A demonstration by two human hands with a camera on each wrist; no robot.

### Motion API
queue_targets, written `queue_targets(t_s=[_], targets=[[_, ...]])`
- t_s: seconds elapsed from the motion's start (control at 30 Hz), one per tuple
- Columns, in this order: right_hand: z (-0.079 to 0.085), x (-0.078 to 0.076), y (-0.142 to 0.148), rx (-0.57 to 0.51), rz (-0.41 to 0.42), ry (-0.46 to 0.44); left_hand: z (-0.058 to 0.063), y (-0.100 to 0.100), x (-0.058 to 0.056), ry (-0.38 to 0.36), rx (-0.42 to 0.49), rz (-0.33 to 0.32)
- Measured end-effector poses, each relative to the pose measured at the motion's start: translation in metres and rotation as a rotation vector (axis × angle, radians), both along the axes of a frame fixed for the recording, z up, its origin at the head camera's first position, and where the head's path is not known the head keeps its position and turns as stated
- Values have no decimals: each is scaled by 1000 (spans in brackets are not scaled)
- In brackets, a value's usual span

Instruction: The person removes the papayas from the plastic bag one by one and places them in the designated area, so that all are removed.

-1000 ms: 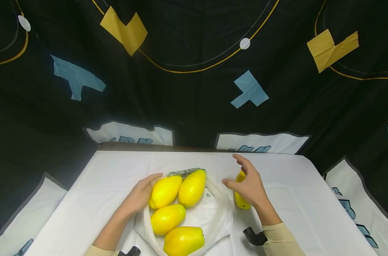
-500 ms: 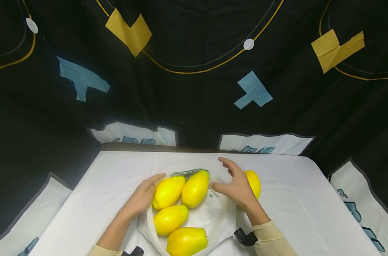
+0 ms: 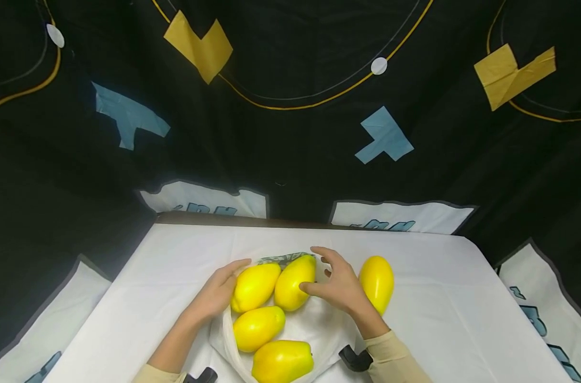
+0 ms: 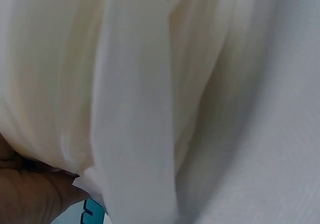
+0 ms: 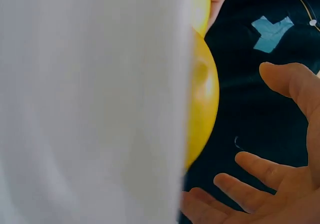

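Observation:
In the head view, a white plastic bag [image 3: 329, 330] stands with its mouth wide, several yellow, mango-shaped fruits inside. My left hand [image 3: 218, 292] is at the bag's left rim, beside the upper left fruit [image 3: 256, 287]. The left wrist view shows the thumb [image 4: 37, 194] pinching the white plastic. Spread fingers and thumb of my right hand [image 3: 338, 284] reach over the right rim, right beside the upper right fruit [image 3: 295, 282]. In the right wrist view that hand [image 5: 300, 184] holds nothing, and the bag's wall [image 5: 100, 103] hides most of the fruit.
Outside the bag, just right of my right wrist, one more yellow fruit [image 3: 376, 282] lies on the white-covered table [image 3: 443, 298]. Two more fruits, one of them the front fruit [image 3: 282, 361], lie lower in the bag. A black curtain [image 3: 290, 154] hangs behind the table.
My right hand has moved left, from over the fruit outside the bag to the upper right fruit inside. The outside fruit is now uncovered. My left hand stays at the rim.

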State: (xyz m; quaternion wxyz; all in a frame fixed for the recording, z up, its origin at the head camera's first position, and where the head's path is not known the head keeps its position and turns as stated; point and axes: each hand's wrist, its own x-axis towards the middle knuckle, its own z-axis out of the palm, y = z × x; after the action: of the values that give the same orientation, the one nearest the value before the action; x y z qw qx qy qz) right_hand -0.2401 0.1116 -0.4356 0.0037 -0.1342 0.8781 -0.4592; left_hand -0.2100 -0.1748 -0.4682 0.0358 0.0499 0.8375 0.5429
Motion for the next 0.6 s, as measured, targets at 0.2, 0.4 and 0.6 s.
queue_targets(t_s=[0.2, 0.4, 0.6], targets=[[-8, -1, -9, 58, 29, 6, 1, 0, 0, -1, 5, -6], [-14, -3, -15, 85, 65, 23, 1, 0, -1, -17, 6, -6], [-18, -4, -18, 102, 110, 43, 1, 0, -1, -19, 7, -9]])
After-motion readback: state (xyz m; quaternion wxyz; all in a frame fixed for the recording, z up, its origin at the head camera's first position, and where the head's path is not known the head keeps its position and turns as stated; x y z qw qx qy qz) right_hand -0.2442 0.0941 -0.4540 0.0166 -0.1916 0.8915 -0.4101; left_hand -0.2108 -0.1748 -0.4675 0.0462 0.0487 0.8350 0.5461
